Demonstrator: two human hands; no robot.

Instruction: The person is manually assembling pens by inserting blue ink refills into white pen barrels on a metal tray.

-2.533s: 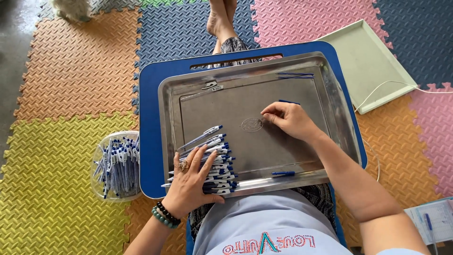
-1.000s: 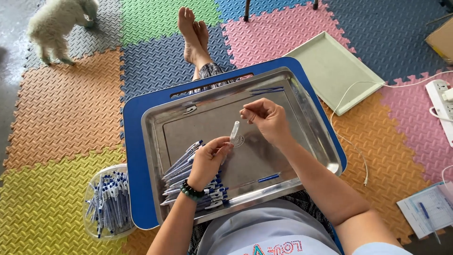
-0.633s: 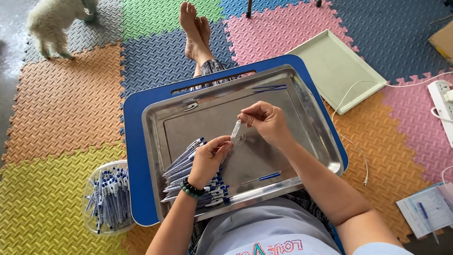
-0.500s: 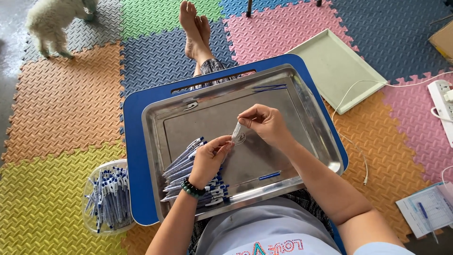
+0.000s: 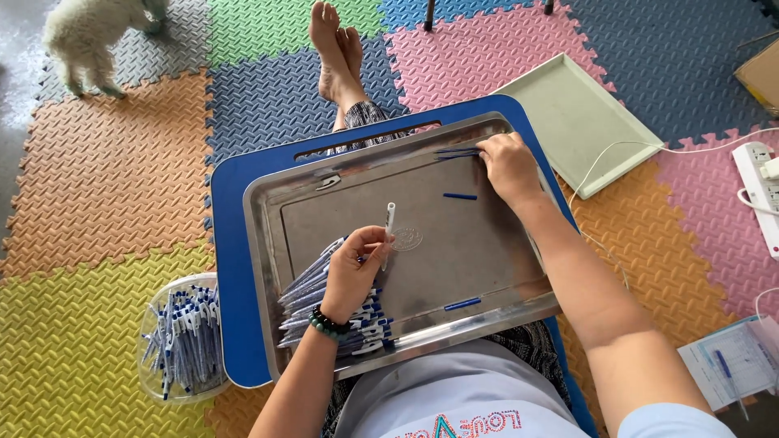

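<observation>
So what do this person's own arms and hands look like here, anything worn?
Both forearms are bare. The left hand has two beaded bracelets at the wrist, one dark, one green. The right hand shows no ring, watch or glove; a pale sleeve edge shows at the upper arm.

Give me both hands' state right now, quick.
Left hand: closed on a white pen barrel, held upright over the metal tray.
Right hand: fingers down on thin blue refills at the tray's far edge; grip cannot be told.

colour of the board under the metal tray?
Blue: the lap board shows as a border around the steel tray. Clearest in the head view.
</observation>
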